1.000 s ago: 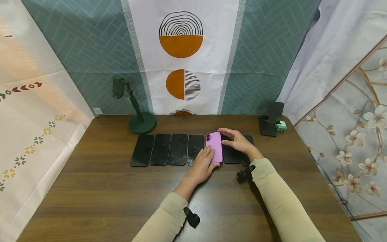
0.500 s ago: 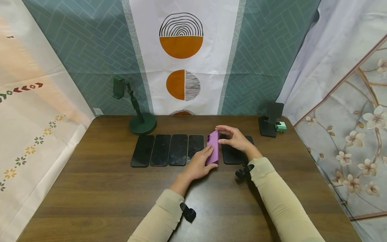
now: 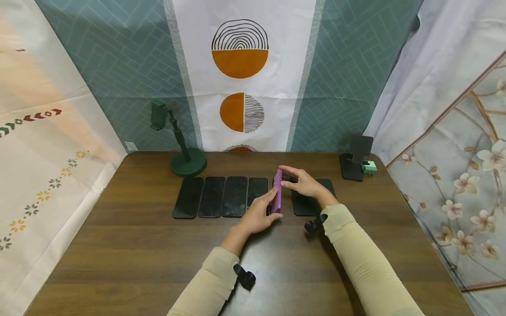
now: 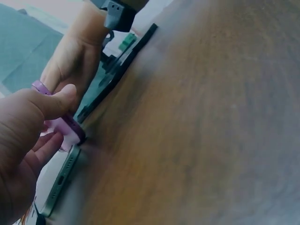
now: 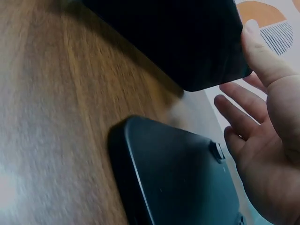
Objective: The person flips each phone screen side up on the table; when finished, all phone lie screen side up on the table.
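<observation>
A purple smartphone [image 3: 277,193] stands tipped up on a long edge, nearly upright, between my hands. My left hand [image 3: 254,215] holds its lower part, fingers against the back and thumb at the near end. At the far end, my right hand [image 3: 306,183] grips a corner. The phone's black screen [image 5: 187,42] faces the right wrist camera, and that hand's thumb lies on its edge. Left of it, several dark phones [image 3: 211,196] lie side by side; my left hand partly covers the nearest. A dark phone [image 3: 303,204] lies under my right hand, with another mostly hidden beneath the wrist.
A green phone stand [image 3: 187,161] with a round base is at the back left of the wooden table [image 3: 138,250]. At the back right are a black folding stand [image 3: 352,164] and a small green charger [image 3: 369,167]. Patterned cloths hang around the table.
The purple phone has turned from lying nearly flat, back up, to standing on edge. My right hand has shifted slightly left with it, and my left hand has tilted along.
</observation>
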The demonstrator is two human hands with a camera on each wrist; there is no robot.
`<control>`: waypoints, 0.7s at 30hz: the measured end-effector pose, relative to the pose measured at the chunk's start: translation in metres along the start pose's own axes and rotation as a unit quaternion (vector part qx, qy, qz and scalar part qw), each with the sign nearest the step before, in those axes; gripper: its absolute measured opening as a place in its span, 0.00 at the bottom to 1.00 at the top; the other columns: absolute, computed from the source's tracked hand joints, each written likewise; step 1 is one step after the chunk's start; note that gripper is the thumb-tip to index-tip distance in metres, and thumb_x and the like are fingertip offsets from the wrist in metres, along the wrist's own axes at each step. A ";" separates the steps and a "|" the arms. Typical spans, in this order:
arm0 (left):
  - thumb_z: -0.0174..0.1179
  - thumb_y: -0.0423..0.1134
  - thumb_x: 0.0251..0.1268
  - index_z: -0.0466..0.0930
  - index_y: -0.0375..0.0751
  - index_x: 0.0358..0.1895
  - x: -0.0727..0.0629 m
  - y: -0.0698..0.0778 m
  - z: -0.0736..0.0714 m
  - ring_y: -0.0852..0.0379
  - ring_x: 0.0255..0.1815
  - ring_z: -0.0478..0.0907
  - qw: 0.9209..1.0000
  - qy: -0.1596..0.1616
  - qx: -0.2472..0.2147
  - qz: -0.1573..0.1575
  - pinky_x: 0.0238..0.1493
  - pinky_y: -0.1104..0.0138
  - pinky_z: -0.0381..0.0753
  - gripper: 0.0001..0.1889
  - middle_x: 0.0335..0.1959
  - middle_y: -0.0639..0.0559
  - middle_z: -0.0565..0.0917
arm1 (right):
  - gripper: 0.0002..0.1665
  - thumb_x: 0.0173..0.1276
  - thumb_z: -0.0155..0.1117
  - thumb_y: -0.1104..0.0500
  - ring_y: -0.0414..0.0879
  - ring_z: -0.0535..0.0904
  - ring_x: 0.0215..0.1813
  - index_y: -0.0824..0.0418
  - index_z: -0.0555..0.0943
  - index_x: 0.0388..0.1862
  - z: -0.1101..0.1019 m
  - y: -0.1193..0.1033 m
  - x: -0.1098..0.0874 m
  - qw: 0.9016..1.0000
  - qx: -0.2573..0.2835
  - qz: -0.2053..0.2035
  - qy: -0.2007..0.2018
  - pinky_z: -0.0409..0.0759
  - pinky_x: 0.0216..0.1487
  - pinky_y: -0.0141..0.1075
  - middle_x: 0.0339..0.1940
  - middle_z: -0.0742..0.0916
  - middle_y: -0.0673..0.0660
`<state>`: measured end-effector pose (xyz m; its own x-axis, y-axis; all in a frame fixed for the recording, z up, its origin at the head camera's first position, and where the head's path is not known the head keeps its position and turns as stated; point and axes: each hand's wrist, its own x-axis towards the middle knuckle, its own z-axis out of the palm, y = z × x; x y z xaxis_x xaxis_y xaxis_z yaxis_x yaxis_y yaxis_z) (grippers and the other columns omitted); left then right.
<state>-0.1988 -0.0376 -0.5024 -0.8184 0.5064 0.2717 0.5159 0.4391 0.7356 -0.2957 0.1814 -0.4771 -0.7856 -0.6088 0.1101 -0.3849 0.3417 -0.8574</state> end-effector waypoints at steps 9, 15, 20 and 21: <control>0.78 0.35 0.54 0.61 0.34 0.77 -0.001 -0.002 -0.008 0.48 0.78 0.60 0.999 0.034 0.010 0.024 0.71 0.59 0.68 0.47 0.82 0.48 0.55 | 0.39 0.78 0.59 0.61 0.65 0.62 0.77 0.70 0.56 0.80 0.008 0.007 0.011 0.999 -0.019 -0.005 -0.034 0.61 0.73 0.62 0.76 0.68 0.71; 0.80 0.39 0.51 0.64 0.33 0.75 -0.005 -0.004 -0.011 0.48 0.76 0.62 0.998 0.057 0.030 0.013 0.72 0.58 0.67 0.48 0.80 0.46 0.58 | 0.46 0.72 0.68 0.57 0.63 0.64 0.76 0.68 0.57 0.80 0.013 0.008 0.013 0.998 -0.056 0.010 -0.036 0.63 0.73 0.59 0.75 0.70 0.68; 0.81 0.40 0.48 0.65 0.28 0.73 -0.008 -0.005 -0.010 0.48 0.75 0.64 0.997 0.074 0.037 -0.002 0.71 0.58 0.68 0.48 0.79 0.45 0.61 | 0.52 0.64 0.76 0.56 0.58 0.69 0.74 0.64 0.60 0.80 0.017 0.009 0.014 0.997 -0.069 0.027 -0.030 0.67 0.72 0.54 0.74 0.74 0.64; 0.81 0.40 0.48 0.66 0.27 0.73 -0.008 -0.005 -0.010 0.48 0.75 0.64 0.996 0.076 0.037 -0.004 0.71 0.57 0.68 0.49 0.79 0.45 0.61 | 0.52 0.63 0.77 0.56 0.58 0.70 0.73 0.65 0.60 0.80 0.017 0.009 0.014 0.997 -0.069 0.026 -0.027 0.68 0.72 0.54 0.73 0.74 0.64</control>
<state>-0.1975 -0.0517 -0.5022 -0.8489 0.3864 0.3607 0.5213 0.4990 0.6923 -0.3023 0.1638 -0.4919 -0.7805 -0.6241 0.0363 -0.4103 0.4675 -0.7830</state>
